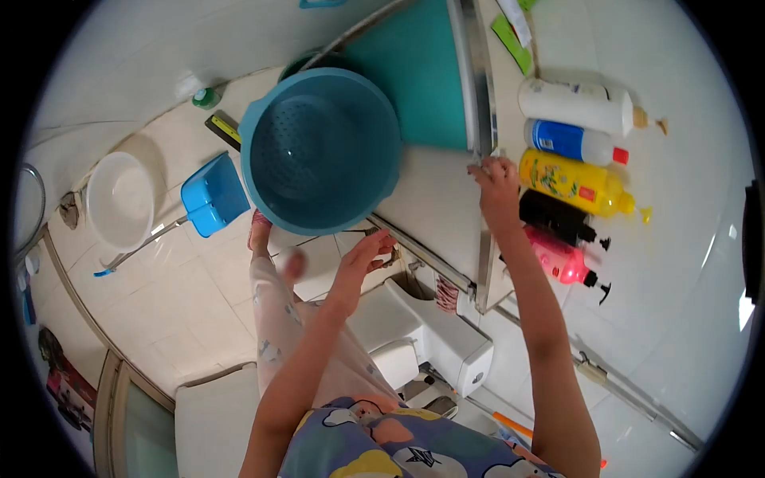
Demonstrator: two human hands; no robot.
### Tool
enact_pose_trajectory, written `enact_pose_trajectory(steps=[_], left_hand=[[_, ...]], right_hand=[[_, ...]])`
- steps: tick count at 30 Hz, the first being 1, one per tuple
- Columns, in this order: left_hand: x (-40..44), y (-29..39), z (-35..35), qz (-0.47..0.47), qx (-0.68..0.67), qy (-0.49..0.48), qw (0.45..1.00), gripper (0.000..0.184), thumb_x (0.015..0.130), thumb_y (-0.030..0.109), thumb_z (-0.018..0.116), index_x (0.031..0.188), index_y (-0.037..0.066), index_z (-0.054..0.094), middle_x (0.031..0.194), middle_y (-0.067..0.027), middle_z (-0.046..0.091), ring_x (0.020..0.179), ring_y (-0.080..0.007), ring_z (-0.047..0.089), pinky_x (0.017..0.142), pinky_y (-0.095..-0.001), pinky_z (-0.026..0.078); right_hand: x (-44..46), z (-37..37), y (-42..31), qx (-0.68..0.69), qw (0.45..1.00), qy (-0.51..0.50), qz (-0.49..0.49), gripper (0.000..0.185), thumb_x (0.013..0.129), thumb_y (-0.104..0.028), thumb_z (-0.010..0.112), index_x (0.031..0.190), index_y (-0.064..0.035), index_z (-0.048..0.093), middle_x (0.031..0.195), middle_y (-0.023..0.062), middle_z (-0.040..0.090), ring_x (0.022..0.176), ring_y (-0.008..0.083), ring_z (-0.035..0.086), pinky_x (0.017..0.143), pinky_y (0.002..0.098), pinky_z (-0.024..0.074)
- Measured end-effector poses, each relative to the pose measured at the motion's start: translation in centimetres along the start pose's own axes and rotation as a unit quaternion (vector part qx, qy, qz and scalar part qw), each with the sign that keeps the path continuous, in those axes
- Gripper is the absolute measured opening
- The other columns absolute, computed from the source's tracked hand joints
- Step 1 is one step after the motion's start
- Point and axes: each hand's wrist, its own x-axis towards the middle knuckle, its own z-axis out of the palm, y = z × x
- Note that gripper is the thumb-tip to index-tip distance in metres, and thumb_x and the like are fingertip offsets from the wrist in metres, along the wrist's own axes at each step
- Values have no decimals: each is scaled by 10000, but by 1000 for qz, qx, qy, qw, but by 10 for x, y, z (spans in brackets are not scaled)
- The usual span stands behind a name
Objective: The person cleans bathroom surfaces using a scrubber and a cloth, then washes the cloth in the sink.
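My right hand (498,189) reaches to the metal frame (476,103) along a cabinet front, its fingers bent over the frame beside the shelf. The cabinet has a teal panel (426,76) and a white panel (434,191). My left hand (355,271) hovers near the white panel's lower rail, fingers stretched and apart, with nothing visible in it. Close to that hand is a large blue-green basin (382,159), with a perforated basket (291,147) of similar colour inside. Several bottles stand beside my right hand, including a yellow bottle (570,182) and a white pump bottle (578,106).
A blue dustpan (213,195) and a white basin (119,201) are on the tiled floor at left. A toilet (398,319) stands below the cabinet. A blue-labelled bottle (558,139), a black pump bottle (554,217) and a pink pump bottle (558,256) are on the shelf.
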Motion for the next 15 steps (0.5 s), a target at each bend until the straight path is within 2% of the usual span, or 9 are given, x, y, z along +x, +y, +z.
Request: enact_pose_trajectory(steps=[4, 10, 15], left_hand=[[-13, -22, 7, -3, 32, -18, 999, 470, 928, 378, 431, 1282, 70, 445, 1198, -43, 539, 1109, -136, 464, 946, -304, 326], [-34, -57, 21, -20, 49, -32, 998, 410, 922, 342, 462, 1252, 101, 492, 1161, 5, 557, 1048, -103, 476, 904, -279, 343], [-45, -68, 32, -18, 91, -37, 995, 404, 919, 348, 467, 1238, 103, 506, 1144, 10, 566, 1045, -97, 478, 906, -276, 330]], right_hand=[[-68, -4, -18, -33, 998, -35, 29, 301, 697, -62, 547, 987, -105, 616, 1053, 62, 494, 1051, 273, 435, 864, 408, 382], [-136, -4, -35, -44, 995, -70, 60, 293, 734, -84, 539, 1018, -107, 606, 1084, 65, 478, 1094, 278, 418, 898, 409, 374], [-187, -11, -50, -39, 993, -81, 79, 274, 752, -95, 529, 1016, -98, 603, 1100, 69, 476, 1110, 264, 409, 914, 401, 364]])
